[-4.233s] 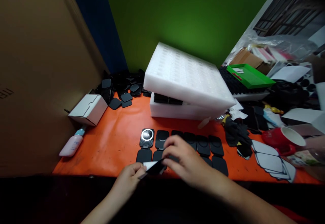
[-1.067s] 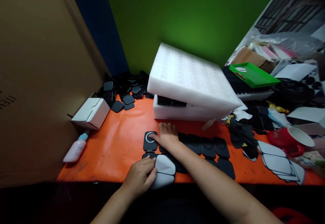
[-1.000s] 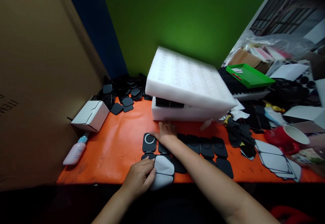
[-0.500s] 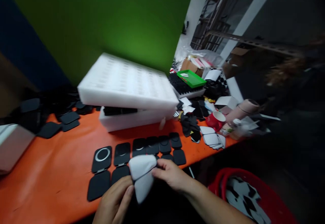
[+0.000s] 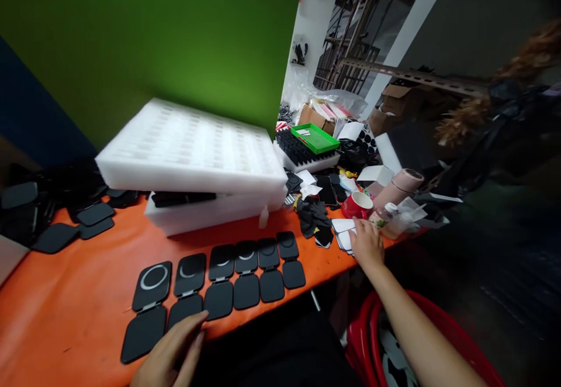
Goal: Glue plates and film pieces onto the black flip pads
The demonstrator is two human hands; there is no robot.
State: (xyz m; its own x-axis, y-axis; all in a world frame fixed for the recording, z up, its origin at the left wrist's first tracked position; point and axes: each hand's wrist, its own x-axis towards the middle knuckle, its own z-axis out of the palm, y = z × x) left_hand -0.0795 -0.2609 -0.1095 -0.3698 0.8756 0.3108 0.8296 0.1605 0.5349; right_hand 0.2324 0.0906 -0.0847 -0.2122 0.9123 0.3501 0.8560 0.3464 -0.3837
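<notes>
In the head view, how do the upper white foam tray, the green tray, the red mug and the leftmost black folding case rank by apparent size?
1. upper white foam tray
2. leftmost black folding case, nearest the camera
3. green tray, far back
4. red mug, only slightly smaller in look

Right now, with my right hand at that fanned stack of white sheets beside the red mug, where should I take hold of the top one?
Probably pinch the top sheet's near corner, coming from the orange table front edge. The white sheets lie flat and fanned, so corners stick out; the red mug crowds the far side. Your right hand reaches in from the near side.
</notes>
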